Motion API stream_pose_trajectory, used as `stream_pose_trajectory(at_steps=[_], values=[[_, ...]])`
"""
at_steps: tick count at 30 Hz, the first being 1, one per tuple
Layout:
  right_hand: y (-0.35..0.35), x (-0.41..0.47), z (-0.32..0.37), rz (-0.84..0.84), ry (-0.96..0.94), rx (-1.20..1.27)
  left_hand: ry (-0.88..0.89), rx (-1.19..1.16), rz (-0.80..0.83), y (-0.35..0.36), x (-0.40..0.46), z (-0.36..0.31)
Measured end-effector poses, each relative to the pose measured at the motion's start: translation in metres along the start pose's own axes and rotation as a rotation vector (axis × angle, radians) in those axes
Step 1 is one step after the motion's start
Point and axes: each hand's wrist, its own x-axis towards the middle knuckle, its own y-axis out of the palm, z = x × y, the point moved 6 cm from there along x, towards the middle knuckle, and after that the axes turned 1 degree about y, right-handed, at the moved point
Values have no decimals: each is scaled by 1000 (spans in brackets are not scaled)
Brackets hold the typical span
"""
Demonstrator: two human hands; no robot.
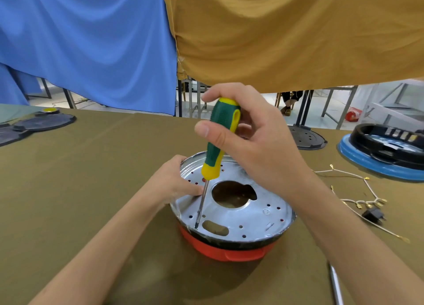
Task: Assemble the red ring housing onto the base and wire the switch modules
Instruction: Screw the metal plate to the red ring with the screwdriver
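Near the front edge of an olive-brown table (91, 190): a red ring housing (220, 250) with a perforated silver metal base (247, 215) seated on top, its rim turned up all round. Right hand (254, 144) wrapped round the green-and-yellow handle of a screwdriver (216, 148), thumb laid across the grip, shaft leaning down and left to a tip set in a small hole near the plate's near-left rim, just beside an oblong slot. Left hand (175, 183) gripping the far-left rim, thumb curled over the edge onto the plate, touching the shaft partway down. Open cloth to the left of the housing and in front of it. To the right, close by, a loose wire harness (358, 190) with brass terminals and a small black plug (374, 215). Further right, at the table's edge, a black ring on a blue ring (376, 164). Behind the right hand, a dark round plate (307, 139). At far left, flat black plates (39, 123). Above the table's far edge, hanging blue cloth (91, 40) and mustard cloth (298, 29).
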Motion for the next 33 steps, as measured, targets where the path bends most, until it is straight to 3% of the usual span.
stream_pose_trajectory(at_steps=[6,12,18,25,30,33], values=[[16,-1,5,134,12,97,44,74,53,2,3,-5],[14,-1,9,-13,-47,-116,65,71,40,2,4,-6],[16,-2,6,125,11,112,36,63,35,0,4,-3],[14,-1,6,-36,-33,-11,50,-1,35,0,2,-6],[9,2,-4,13,52,124,-4,-39,-10,-1,1,1],[6,4,-5,-31,27,35,-9,-42,-24,-1,0,0]])
